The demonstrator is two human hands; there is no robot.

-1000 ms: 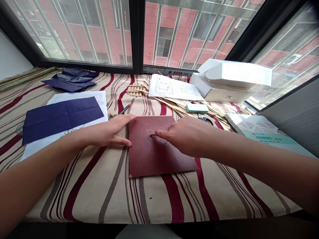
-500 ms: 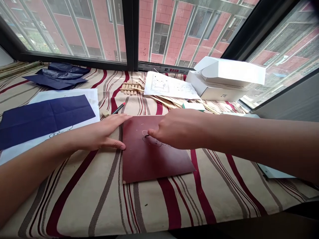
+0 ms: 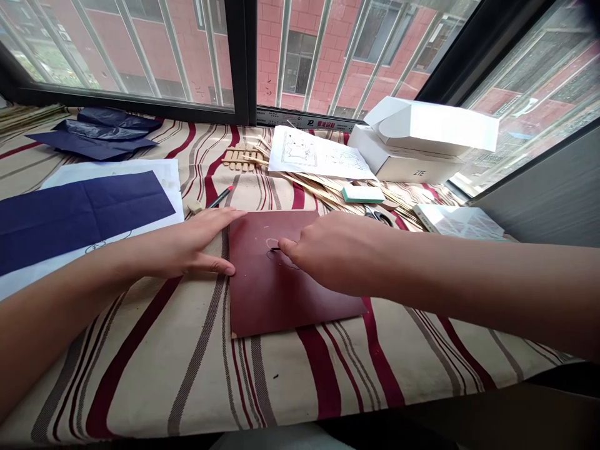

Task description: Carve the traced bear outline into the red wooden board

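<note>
A dark red board [image 3: 281,306] lies flat on the striped cloth [image 3: 197,375], with thin outline drawing, part pale and part dark, near its middle. My right hand [image 3: 328,250] is closed over the board around a thin dark-tipped tool [image 3: 275,249]. Its tip meets the drawn lines; the rest of the tool is hidden in my fist, so its kind is unclear. My left hand [image 3: 197,244] lies at the board's left edge, fingers stretched out and thumb apart. Its fingertips touch the upper left corner and its thumb rests on the side.
Dark blue sheets [image 3: 89,212] cover white paper at left. Behind the board are a pen [image 3: 219,197], a green-and-white eraser [image 3: 362,194], scissors [image 3: 382,216], thin wooden strips [image 3: 319,192] and a drawing sheet [image 3: 319,153]. White boxes [image 3: 417,165] stand by the window.
My right hand has turned slightly, its wrist now lower, and the tool tip has moved a little along the drawing. Scissors now show behind my right hand. My left hand stays at the board's edge.
</note>
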